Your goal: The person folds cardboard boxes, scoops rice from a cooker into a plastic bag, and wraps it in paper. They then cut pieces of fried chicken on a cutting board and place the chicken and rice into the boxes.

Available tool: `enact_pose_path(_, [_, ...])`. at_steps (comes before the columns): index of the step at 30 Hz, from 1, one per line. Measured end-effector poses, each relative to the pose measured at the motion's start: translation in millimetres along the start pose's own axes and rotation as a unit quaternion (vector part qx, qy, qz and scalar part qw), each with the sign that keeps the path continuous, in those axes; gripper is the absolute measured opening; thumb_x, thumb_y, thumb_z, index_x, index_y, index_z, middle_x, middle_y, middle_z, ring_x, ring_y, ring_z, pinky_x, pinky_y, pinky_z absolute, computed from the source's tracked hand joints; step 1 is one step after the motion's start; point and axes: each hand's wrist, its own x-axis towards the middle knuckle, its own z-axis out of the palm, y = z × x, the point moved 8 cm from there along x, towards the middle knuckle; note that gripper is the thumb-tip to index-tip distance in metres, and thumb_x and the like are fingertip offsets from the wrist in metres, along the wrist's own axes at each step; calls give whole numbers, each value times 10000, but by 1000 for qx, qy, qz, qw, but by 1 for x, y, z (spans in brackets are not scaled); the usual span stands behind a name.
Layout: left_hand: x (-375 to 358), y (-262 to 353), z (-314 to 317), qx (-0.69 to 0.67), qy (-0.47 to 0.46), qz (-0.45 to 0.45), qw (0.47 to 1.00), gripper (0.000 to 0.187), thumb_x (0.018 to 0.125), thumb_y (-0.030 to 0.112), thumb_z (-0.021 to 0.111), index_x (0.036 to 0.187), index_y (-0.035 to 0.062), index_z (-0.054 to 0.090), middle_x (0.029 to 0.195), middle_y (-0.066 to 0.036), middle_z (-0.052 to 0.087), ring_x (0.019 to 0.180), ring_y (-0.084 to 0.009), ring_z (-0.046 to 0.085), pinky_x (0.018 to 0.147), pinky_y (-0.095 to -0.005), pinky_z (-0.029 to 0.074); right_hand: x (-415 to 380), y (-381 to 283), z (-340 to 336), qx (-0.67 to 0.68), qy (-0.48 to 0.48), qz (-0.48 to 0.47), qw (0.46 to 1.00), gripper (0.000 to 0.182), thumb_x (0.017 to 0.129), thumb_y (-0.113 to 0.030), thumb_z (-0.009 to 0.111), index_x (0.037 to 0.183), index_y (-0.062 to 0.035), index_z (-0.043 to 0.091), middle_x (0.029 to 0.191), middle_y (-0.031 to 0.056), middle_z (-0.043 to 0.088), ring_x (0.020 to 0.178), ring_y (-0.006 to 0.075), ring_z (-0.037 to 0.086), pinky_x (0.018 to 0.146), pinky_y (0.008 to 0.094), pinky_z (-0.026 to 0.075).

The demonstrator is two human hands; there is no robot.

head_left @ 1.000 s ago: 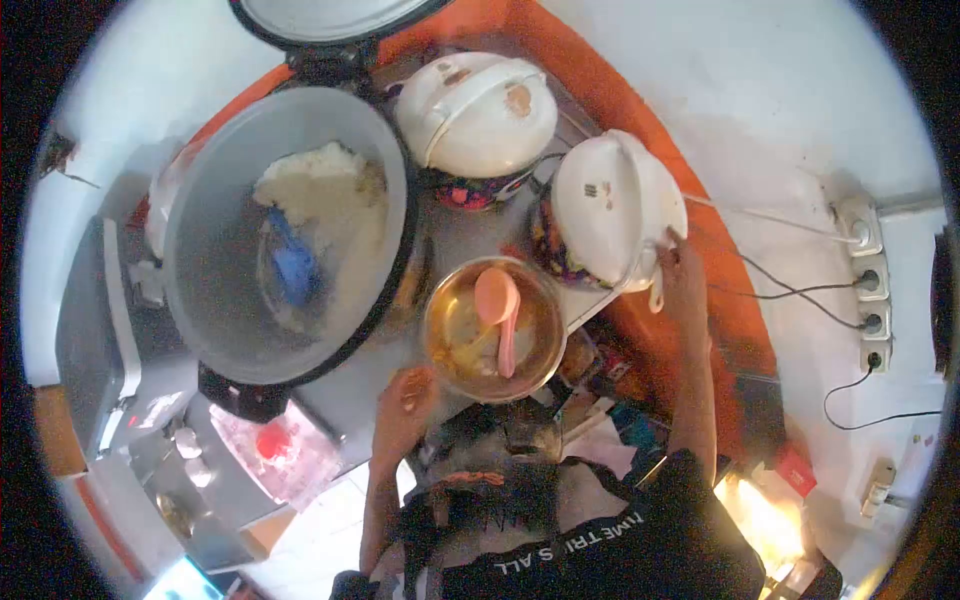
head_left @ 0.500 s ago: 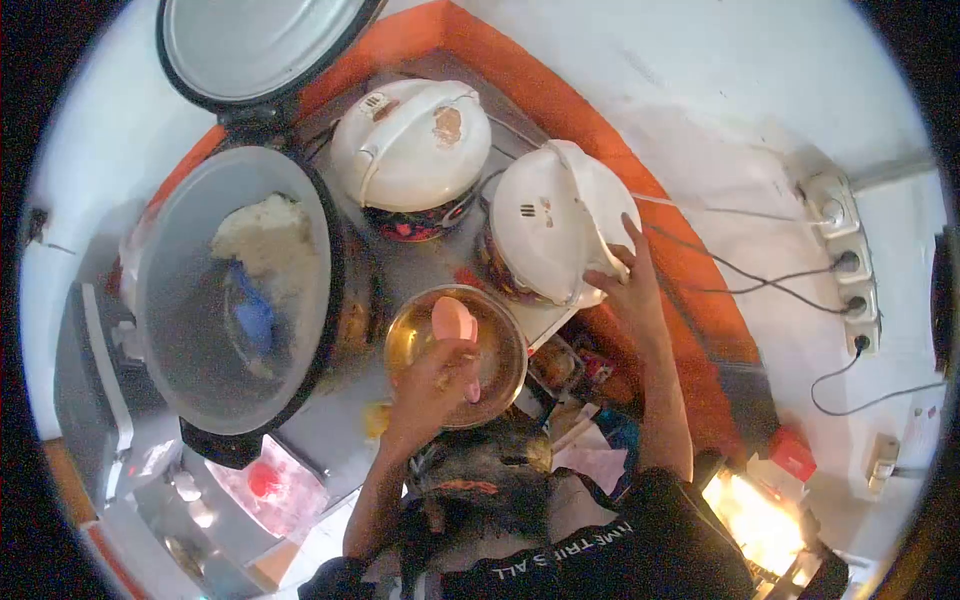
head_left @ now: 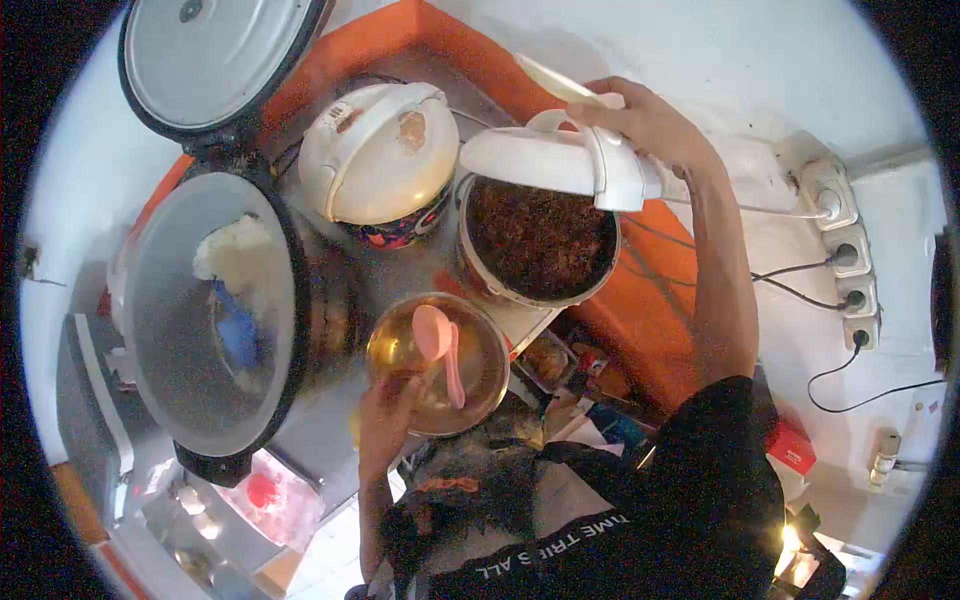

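Observation:
My right hand (head_left: pixel 640 118) grips the raised white lid (head_left: pixel 530 162) of the right rice cooker, fingers curled over its top edge. Below the lid, the open cooker pot (head_left: pixel 480 265) shows dark brown, shredded-looking food (head_left: pixel 545 240), filled fairly high. My left hand (head_left: pixel 388 405) is closed at the near left rim of a gold-coloured metal bowl (head_left: pixel 490 395). Inside that bowl lies a pink ladle (head_left: pixel 433 333) beside or overlapping a pink handle (head_left: pixel 455 375); my left hand is apart from them.
Another cooker with a closed white lid (head_left: pixel 375 150) stands behind the bowl. On the left, a large open rice container (head_left: pixel 150 310) holds white rice (head_left: pixel 240 250) and a blue scoop (head_left: pixel 236 330). Plugged cables run to a wall socket strip (head_left: pixel 845 245). Packets lie below the counter's right edge.
My right hand has lifted the right cooker's lid, exposing the food. My left hand has let go of the pink ladle and shifted to the bowl's rim.

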Motion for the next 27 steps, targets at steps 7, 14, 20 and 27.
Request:
enact_pose_path(7, [12, -13, -10, 15, 8, 29, 999, 353, 978, 227, 701, 1239, -3, 642, 1157, -123, 712, 1061, -207, 680, 933, -353, 542, 27, -14, -29, -59, -16, 14, 998, 832, 853, -679, 661, 1369, -28, 621, 1323, 171, 652, 1209, 254, 594, 1027, 358, 456])
enact_pose_path(14, [-13, 8, -12, 19, 27, 38, 999, 390, 995, 316, 668, 1260, 32, 629, 1154, -158, 710, 1045, -248, 698, 919, -371, 556, 167, 50, -70, -52, -136, -111, 983, 465, 1042, -380, 498, 1353, -64, 639, 1390, 120, 614, 1327, 260, 528, 1127, 371, 410])
enact_pose_path(20, [-54, -33, -35, 18, 161, 92, 982, 359, 980, 302, 683, 1206, 27, 642, 1067, -144, 722, 966, -245, 709, 858, -380, 571, 260, 71, -99, -71, -91, -162, 980, 512, 1030, -449, 509, 1342, -69, 651, 1404, 124, 608, 1300, 267, 556, 1109, 382, 427])
enact_pose_path(27, [-146, -155, -143, -31, 449, -31, 893, 308, 925, 180, 715, 1181, 18, 660, 1019, -101, 733, 907, -222, 698, 796, -362, 556, 312, 46, -132, -105, 40, -267, 957, 571, 1016, -531, 522, 1330, -75, 663, 1420, 127, 601, 1269, 274, 588, 1088, 396, 448])
